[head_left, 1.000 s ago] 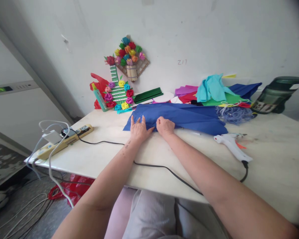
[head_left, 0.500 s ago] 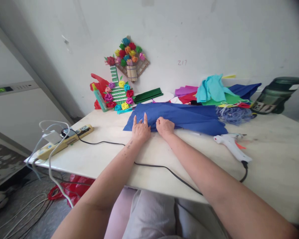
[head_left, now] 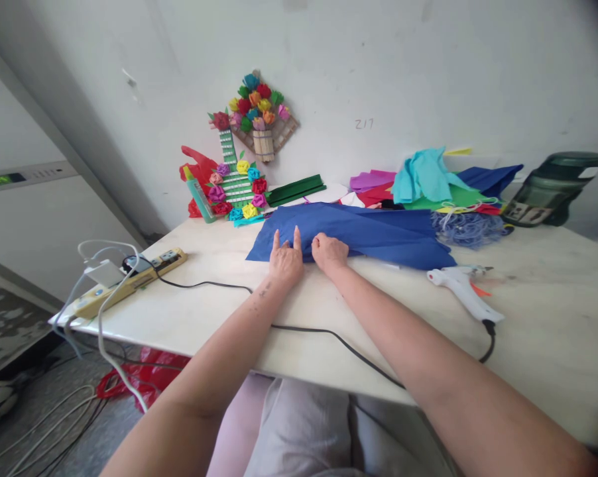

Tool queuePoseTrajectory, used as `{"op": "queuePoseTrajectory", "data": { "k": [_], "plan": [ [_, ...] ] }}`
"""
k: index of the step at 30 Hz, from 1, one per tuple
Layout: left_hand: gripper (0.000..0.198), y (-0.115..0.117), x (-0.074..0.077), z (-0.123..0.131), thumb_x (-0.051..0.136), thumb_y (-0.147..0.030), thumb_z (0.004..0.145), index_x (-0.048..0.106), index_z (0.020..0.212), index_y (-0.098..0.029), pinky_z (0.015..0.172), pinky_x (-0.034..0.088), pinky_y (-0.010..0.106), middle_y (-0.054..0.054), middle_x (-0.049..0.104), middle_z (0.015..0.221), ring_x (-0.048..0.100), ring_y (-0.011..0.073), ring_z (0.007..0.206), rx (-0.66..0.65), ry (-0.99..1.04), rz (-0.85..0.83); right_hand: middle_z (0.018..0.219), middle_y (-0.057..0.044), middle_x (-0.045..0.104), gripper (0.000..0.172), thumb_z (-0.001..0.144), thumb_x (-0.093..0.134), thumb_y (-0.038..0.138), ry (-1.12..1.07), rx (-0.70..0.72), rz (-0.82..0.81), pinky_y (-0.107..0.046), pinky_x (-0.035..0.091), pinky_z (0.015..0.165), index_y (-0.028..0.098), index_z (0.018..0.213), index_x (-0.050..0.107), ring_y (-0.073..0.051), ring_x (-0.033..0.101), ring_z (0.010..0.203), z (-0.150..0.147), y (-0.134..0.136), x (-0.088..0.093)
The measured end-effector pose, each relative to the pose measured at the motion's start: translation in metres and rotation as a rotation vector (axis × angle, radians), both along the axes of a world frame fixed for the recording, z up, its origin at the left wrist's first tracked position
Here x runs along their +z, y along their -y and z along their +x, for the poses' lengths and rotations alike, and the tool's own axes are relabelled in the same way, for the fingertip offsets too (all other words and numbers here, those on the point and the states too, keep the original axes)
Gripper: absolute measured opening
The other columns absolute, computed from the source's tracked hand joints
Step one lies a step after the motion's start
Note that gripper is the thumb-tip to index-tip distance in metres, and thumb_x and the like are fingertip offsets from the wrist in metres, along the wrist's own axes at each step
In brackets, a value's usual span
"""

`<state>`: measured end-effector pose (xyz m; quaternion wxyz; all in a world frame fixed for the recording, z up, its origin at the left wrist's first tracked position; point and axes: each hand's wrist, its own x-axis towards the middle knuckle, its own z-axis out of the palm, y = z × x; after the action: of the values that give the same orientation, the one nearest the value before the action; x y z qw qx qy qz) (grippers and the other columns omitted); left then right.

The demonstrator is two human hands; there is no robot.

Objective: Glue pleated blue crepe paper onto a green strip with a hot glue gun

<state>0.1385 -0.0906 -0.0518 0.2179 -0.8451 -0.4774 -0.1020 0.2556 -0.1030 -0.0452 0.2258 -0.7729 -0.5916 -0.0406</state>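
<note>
A wide sheet of blue cloth or crepe paper (head_left: 378,232) lies creased across the tabletop in front of me. My left hand (head_left: 286,262) rests on its near edge, two fingers stretched forward and the middle ones bent down onto the material. Close beside it, my right hand (head_left: 330,253) is closed in a fist at the same edge, with the blue material at its fingertips; the thumb is mostly hidden. To the right, a white hot glue gun (head_left: 461,288) lies on the table.
Coloured sheets (head_left: 423,179) are piled at the back right beside a dark green bottle (head_left: 552,192). Paper-flower crafts (head_left: 242,179) and a glue bottle (head_left: 198,195) stand at the back left. A power strip (head_left: 130,285) sits left; a black cord (head_left: 323,331) crosses under my forearms.
My left hand has slid slightly to the right, towards my right hand. The right hand and the blue material look almost unchanged.
</note>
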Motion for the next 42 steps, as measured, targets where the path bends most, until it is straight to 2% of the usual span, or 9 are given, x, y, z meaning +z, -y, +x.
{"op": "queuePoseTrajectory", "data": {
  "k": [6, 11, 18, 24, 28, 32, 36, 39, 42],
  "plan": [
    [0.068, 0.001, -0.002, 0.004, 0.032, -0.012, 0.074, 0.014, 0.137, 0.007, 0.107, -0.01, 0.044, 0.013, 0.068, 0.081, 0.058, 0.0225, 0.1, -0.005, -0.036, 0.014, 0.086, -0.008, 0.069, 0.032, 0.088, 0.032, 0.029, 0.012, -0.001, 0.029, -0.028, 0.041, 0.066, 0.022, 0.094, 0.062, -0.02, 0.064, 0.081, 0.001, -0.001, -0.002],
    [0.066, 0.003, -0.001, 0.006, 0.035, -0.021, 0.078, 0.019, 0.138, 0.003, 0.107, -0.008, 0.047, 0.013, 0.068, 0.085, 0.058, 0.0251, 0.1, 0.037, 0.017, 0.033, 0.087, -0.008, 0.069, 0.032, 0.088, 0.031, 0.028, 0.006, 0.001, 0.036, -0.028, 0.041, 0.067, 0.022, 0.095, 0.062, -0.02, 0.064, 0.082, 0.001, -0.001, -0.003],
    [0.065, 0.002, -0.001, 0.005, 0.035, -0.022, 0.079, 0.019, 0.138, 0.0, 0.107, -0.01, 0.043, 0.01, 0.067, 0.082, 0.062, 0.0206, 0.087, 0.033, 0.007, -0.004, 0.088, -0.007, 0.069, 0.032, 0.089, 0.032, 0.029, 0.001, 0.008, 0.027, -0.028, 0.041, 0.068, 0.022, 0.096, 0.062, -0.021, 0.064, 0.083, 0.002, 0.0, -0.002],
    [0.067, 0.004, -0.005, 0.007, 0.036, -0.024, 0.08, 0.014, 0.14, -0.005, 0.107, -0.007, 0.044, 0.009, 0.068, 0.083, 0.061, 0.0209, 0.091, 0.022, 0.044, -0.008, 0.087, -0.008, 0.069, 0.033, 0.089, 0.032, 0.029, -0.009, 0.0, 0.048, -0.028, 0.041, 0.067, 0.021, 0.095, 0.063, -0.02, 0.064, 0.081, 0.002, -0.001, -0.003],
    [0.064, 0.002, 0.001, 0.002, 0.035, -0.025, 0.081, 0.016, 0.14, -0.009, 0.109, -0.002, 0.043, 0.009, 0.068, 0.088, 0.06, 0.0199, 0.094, 0.043, 0.164, -0.009, 0.085, -0.007, 0.069, 0.031, 0.087, 0.035, 0.029, -0.032, 0.018, 0.076, -0.028, 0.04, 0.066, 0.022, 0.095, 0.064, -0.02, 0.063, 0.08, 0.007, -0.001, -0.004],
    [0.055, -0.012, 0.006, -0.016, 0.032, -0.025, 0.083, 0.031, 0.136, -0.013, 0.11, -0.004, 0.045, 0.01, 0.065, 0.107, 0.047, 0.0204, 0.117, 0.175, 0.374, 0.078, 0.095, -0.006, 0.066, 0.027, 0.082, 0.042, 0.026, 0.005, 0.196, 0.215, -0.028, 0.041, 0.069, 0.022, 0.1, 0.063, -0.019, 0.059, 0.086, 0.016, 0.003, -0.004],
    [0.048, -0.029, 0.0, -0.033, 0.033, -0.028, 0.082, 0.046, 0.127, -0.019, 0.109, -0.003, 0.05, 0.004, 0.054, 0.126, 0.022, 0.022, 0.133, 0.226, 0.409, -0.004, 0.118, -0.006, 0.056, 0.031, 0.078, 0.05, 0.027, 0.15, 0.425, 0.343, -0.032, 0.038, 0.083, 0.023, 0.106, 0.063, -0.022, 0.05, 0.1, 0.021, 0.004, -0.005],
    [0.049, -0.037, -0.006, -0.036, 0.031, -0.034, 0.083, 0.044, 0.129, -0.022, 0.109, -0.004, 0.051, 0.0, 0.045, 0.135, 0.012, 0.0215, 0.136, 0.222, 0.379, -0.074, 0.137, -0.003, 0.04, 0.035, 0.077, 0.055, 0.032, 0.271, 0.595, 0.299, -0.038, 0.029, 0.096, 0.028, 0.111, 0.062, -0.023, 0.042, 0.113, 0.021, 0.002, -0.007],
    [0.053, -0.041, -0.009, -0.035, 0.027, -0.041, 0.084, 0.039, 0.133, -0.023, 0.108, -0.007, 0.053, 0.0, 0.039, 0.139, 0.007, 0.0221, 0.137, 0.222, 0.338, -0.15, 0.145, -0.001, 0.027, 0.034, 0.082, 0.05, 0.039, 0.344, 0.669, 0.221, -0.042, 0.02, 0.102, 0.03, 0.113, 0.061, -0.024, 0.03, 0.125, 0.021, 0.0, -0.011]
  ]
}}
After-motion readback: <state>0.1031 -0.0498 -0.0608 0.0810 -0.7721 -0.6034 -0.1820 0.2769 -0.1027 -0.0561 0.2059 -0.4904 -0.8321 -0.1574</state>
